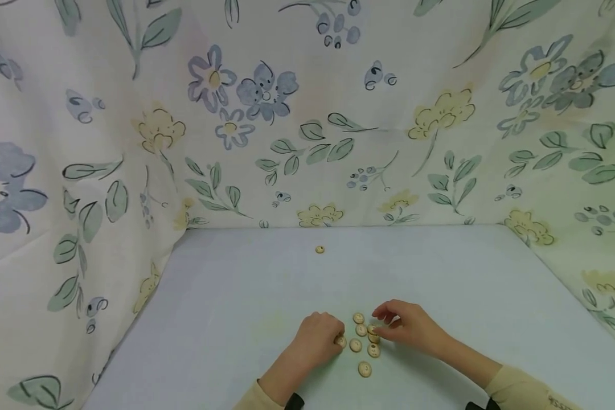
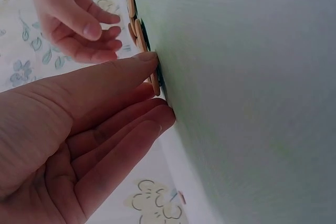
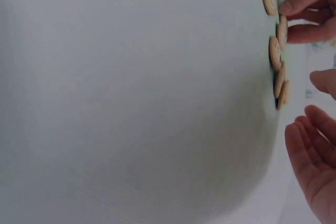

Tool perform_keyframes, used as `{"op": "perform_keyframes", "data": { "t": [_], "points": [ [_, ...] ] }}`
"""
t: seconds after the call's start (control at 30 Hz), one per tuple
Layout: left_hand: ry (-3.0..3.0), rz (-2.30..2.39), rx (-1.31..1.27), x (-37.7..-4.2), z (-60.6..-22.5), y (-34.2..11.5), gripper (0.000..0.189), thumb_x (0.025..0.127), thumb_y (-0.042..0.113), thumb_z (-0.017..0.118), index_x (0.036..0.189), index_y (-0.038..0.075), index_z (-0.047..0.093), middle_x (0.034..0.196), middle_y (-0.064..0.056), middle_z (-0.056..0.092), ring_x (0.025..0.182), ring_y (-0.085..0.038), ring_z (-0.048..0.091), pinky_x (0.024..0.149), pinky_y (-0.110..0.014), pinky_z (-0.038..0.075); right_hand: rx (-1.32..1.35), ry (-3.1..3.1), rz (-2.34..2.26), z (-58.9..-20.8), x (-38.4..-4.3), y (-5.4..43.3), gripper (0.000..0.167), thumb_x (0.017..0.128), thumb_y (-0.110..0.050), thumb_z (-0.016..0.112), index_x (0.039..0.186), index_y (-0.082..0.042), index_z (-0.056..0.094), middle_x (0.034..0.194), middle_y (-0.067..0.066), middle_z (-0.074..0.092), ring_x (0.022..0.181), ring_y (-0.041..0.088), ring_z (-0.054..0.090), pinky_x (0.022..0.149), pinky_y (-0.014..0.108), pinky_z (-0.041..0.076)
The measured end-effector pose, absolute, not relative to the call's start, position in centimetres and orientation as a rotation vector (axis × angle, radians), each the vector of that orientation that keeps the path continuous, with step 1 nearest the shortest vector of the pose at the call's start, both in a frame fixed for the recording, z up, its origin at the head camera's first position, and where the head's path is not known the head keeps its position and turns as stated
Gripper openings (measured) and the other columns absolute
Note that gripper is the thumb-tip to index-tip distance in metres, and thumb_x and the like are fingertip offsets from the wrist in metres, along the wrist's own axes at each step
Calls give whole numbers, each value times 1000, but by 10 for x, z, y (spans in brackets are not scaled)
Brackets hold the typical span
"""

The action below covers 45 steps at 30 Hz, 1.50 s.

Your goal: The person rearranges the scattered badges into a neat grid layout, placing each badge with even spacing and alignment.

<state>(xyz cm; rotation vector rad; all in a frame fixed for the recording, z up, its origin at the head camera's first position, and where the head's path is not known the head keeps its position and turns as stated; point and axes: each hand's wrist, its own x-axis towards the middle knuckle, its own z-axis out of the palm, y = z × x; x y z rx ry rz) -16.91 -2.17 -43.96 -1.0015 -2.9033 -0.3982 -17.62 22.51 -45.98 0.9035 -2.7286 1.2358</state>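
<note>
Near the front edge of the tabletop [image 1: 225, 285], our left hand [image 1: 316, 340] pinches a wooden button [image 1: 341, 341]. Our right hand [image 1: 409, 328] hangs, grip wide, beside other buttons [image 1: 356, 345]. A light touch should serve us best.

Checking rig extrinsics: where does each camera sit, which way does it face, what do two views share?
Head: on the head, facing forward and down at the table, buttons and floral cloth; left hand, right hand and sleeves show.
Left wrist: on that wrist, facing the left hand's work at the buttons, table sideways; both hands show.
Right wrist: on that wrist, facing across the sideways table; both hands show at right.
Shared: both wrist views catch both hands and buttons.
</note>
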Motion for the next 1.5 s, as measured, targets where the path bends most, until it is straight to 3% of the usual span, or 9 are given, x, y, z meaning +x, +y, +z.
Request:
{"op": "perform_keyframes", "data": {
  "t": [0.5, 0.8, 1.07, 1.5],
  "points": [
    [-2885, -380, -1002, -168, -440, -21, 20, 72, 8, 79, 63, 16, 63, 55, 12, 40, 53, -6, 29, 48, -21, 26, 1104, -2582, 1170, -470, -149, 217, 26, 79, -12, 81, 100, -10, 64, 92, -3, 65, 78, 10, 58, 65, 24, 52],
    [-2899, -377, -1012, -169, -440, -22, 23, 73, 8, 78, 61, 17, 60, 56, 11, 40, 53, -6, 29, 49, -22, 26, 1070, -2645, 1147, -474, -146, 214, 26, 78, -11, 80, 100, -11, 65, 91, -8, 64, 79, 5, 57, 68, 23, 51],
    [-2931, -391, -1004, -170, -441, -22, 10, 73, 12, 80, 72, 16, 71, 62, 11, 53, 55, -5, 38, 52, -22, 33, 1095, -2623, 1098, -477, -146, 213, 24, 79, -10, 80, 98, -12, 65, 88, -9, 61, 77, 2, 56, 66, 21, 50],
    [-2950, -370, -1003, -171, -441, -22, 10, 74, 14, 80, 73, 17, 71, 62, 12, 53, 56, -4, 39, 54, -23, 34, 1096, -2644, 1113, -476, -150, 210, 23, 78, -8, 80, 94, -14, 65, 84, -12, 59, 75, 1, 54, 64, 20, 49]
  ]
}}
